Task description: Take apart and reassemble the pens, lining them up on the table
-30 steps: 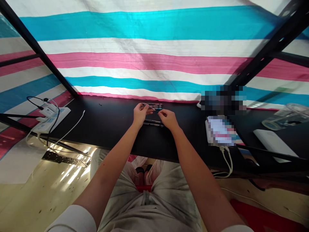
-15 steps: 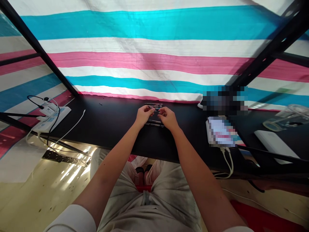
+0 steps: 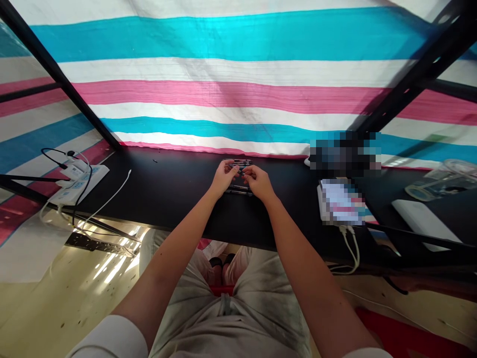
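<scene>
Nearest are the grey-beige trousers [image 3: 223,328] and a white sleeve [image 3: 112,340], with the bare forearms reaching forward over the black counter [image 3: 179,184]. Beyond its front edge, near pens [image 3: 240,190] lie side by side, partly behind the right hand [image 3: 260,182]. Just past them the left hand [image 3: 223,179] and right hand are close together, fingers drawn in narrow, both pinching a slim pen [image 3: 240,171] between them above the counter. It is mostly covered by fingers, and too small to tell if it is whole. Behind it lie far pens [image 3: 241,162], also roughly parallel.

At the left end sits a white power strip [image 3: 93,180] with chargers plugged in; a white cable [image 3: 115,196] stretches beside it. To the right are a blurred screen [image 3: 341,201], a white slab [image 3: 425,223] and a clear jar [image 3: 427,185] on its side. Farthest, a striped sheet [image 3: 238,94] hangs behind the counter.
</scene>
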`<state>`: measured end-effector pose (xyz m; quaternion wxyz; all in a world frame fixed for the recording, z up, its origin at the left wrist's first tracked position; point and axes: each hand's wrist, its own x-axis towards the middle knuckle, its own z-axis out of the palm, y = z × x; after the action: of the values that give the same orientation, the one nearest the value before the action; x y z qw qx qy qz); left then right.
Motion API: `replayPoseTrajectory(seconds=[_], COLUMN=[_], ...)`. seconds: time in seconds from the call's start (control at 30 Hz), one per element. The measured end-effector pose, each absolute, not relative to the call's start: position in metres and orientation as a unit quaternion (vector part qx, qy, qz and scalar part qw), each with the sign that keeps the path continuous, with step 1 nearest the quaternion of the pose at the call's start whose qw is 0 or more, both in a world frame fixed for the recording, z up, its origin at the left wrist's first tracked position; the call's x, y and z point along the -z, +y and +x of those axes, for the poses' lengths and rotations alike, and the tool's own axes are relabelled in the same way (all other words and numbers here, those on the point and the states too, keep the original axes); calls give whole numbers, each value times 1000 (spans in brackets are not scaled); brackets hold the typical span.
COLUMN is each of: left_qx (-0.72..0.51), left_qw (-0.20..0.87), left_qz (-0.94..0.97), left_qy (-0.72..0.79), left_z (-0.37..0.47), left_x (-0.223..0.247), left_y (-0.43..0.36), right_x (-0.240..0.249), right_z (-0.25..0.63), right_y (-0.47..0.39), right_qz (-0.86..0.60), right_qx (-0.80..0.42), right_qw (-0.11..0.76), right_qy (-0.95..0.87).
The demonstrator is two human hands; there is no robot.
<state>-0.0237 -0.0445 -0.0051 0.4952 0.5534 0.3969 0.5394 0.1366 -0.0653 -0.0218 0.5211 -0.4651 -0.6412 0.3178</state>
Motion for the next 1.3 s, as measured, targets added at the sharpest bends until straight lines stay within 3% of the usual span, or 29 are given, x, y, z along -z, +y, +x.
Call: replayPoseTrajectory(seconds=[0.13,0.37,0.57,0.73,1.0,1.17,1.3], left_qx=[-529,-536,-517,-505,-508,-480,-488], left_qw=[444,480,351,406,315,354,362], left_qz=[580,577,631,675,647,690,675], left_qy=[433,387,460,354,473,411,418], left_z=[-27,-28,-30,-29,-30,-30,-29], left_x=[9,3,3,1,5,3,-1], left_y=[-41,-42,-47,-47,-47,-50,-53], right_x=[21,19,18,19,17,16,14], right_z=[136,138,138,138,138,139,139], right_y=[-66,-67,-69,-68,-68,-71,-71], right_qz=[-470,-477,-480,-469,-472,-493,-492], right_qx=[-309,-266,-244,-285,-258,-286,-234], right_qw=[514,509,506,522,525,494,502], right_qy=[-648,-665,-674,-653,-660,-656,-672])
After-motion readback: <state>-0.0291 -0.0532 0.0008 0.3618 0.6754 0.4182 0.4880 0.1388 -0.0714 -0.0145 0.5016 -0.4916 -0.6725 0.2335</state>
